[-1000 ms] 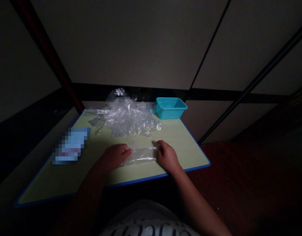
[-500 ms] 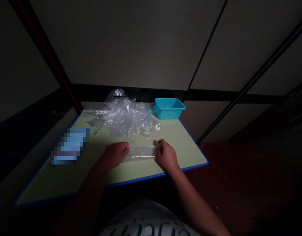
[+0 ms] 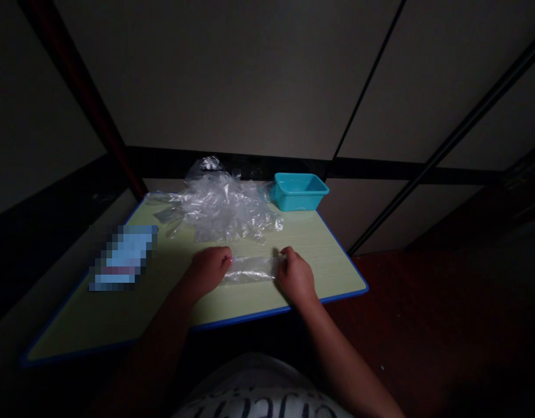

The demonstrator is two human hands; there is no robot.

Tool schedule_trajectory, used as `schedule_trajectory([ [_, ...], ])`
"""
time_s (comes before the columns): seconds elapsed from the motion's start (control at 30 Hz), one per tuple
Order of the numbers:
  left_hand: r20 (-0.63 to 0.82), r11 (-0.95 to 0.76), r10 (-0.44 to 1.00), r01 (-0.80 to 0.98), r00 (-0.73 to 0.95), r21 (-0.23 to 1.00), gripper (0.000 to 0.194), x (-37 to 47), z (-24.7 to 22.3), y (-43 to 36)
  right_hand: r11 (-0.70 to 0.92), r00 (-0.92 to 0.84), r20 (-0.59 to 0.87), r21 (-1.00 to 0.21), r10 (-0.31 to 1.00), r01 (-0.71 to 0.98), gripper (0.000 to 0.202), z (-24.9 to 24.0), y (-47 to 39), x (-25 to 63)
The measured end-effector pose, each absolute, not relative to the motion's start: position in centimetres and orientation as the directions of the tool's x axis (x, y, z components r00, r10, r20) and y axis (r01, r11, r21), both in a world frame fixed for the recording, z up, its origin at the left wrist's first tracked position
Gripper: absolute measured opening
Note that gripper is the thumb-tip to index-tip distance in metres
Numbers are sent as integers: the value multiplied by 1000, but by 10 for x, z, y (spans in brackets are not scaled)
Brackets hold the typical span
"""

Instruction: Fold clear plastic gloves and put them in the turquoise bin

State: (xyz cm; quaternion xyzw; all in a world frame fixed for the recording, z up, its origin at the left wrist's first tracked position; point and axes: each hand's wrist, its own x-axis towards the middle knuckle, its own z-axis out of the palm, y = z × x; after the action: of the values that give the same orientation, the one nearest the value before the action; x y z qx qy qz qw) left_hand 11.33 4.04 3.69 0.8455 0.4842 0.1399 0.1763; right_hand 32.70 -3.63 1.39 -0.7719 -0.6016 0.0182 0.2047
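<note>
A clear plastic bag (image 3: 252, 270) is stretched flat between my two hands, just above the near part of the table. My left hand (image 3: 212, 267) is closed on its left end, thumb and fingers pinched together. At the other end my right hand (image 3: 297, 276) grips the bag, with the fingertips partly hidden behind the hand. Beyond my hands lies a loose heap of crumpled clear plastic bags (image 3: 226, 206). A turquoise plastic basket (image 3: 298, 201) stands to the right of the heap.
The small table (image 3: 337, 267) has a pale yellow-green top and a blue rim. A blurred-out, bluish flat object (image 3: 125, 255) lies at its left side. Pale panels (image 3: 232, 75) rise behind the table, and dark red floor (image 3: 406, 302) shows on the right.
My left hand has shifted slightly right, toward my right hand, and the bag between them is a little more wrinkled. The heap and the basket stay put.
</note>
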Motion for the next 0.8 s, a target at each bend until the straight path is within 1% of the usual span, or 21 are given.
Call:
schedule_trajectory([
  [0.13, 75, -478, 871, 802, 486, 357, 17, 114, 34, 41, -187, 261, 220, -308, 940, 933, 29, 14, -37, 325],
  [0.33, 40, -417, 901, 839, 432, 350, 18, 118, 38, 41, -199, 245, 185, -237, 952, 951, 26, 15, -37, 324],
  [0.43, 37, -398, 908, 833, 417, 385, 18, 118, 41, 40, -202, 241, 164, -225, 956, 953, 28, 16, -36, 324],
  [0.63, -29, -353, 901, 768, 434, 534, 16, 111, 42, 40, -206, 243, 173, -209, 954, 956, 27, 15, -35, 323],
  [0.7, -35, -360, 890, 749, 454, 556, 14, 110, 41, 41, -208, 244, 173, -203, 954, 957, 25, 14, -34, 323],
  [0.8, -16, -379, 887, 745, 462, 549, 11, 111, 40, 41, -205, 240, 171, -199, 956, 958, 24, 15, -34, 324],
])
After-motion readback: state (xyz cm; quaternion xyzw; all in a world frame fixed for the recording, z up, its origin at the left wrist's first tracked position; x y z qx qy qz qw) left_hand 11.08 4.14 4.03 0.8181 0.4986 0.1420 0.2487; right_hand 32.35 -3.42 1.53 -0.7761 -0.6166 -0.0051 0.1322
